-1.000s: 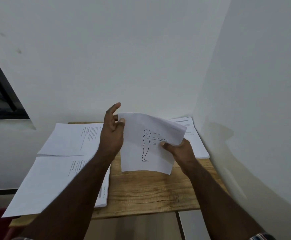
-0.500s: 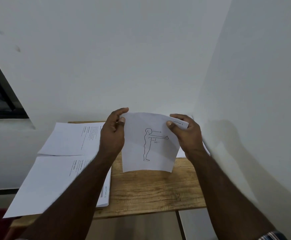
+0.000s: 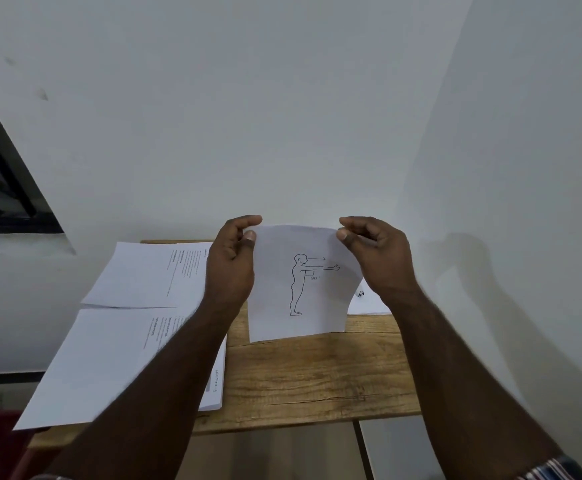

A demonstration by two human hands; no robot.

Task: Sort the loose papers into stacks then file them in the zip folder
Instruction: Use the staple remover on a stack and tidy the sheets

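Sorting is looking only partly done to me: two stacks of printed papers (image 3: pixel 133 344) are lying at the left of the wooden table (image 3: pixel 310 379), while my left hand (image 3: pixel 231 268) and right hand (image 3: pixel 379 261) are each pinching a top corner of a figure sheet (image 3: pixel 300 306), holding it upright above the table at frame centre. Behind the right hand another pile (image 3: pixel 369 303) is mostly hiding, and I am seeing no zip folder, so filing is looking untouched.
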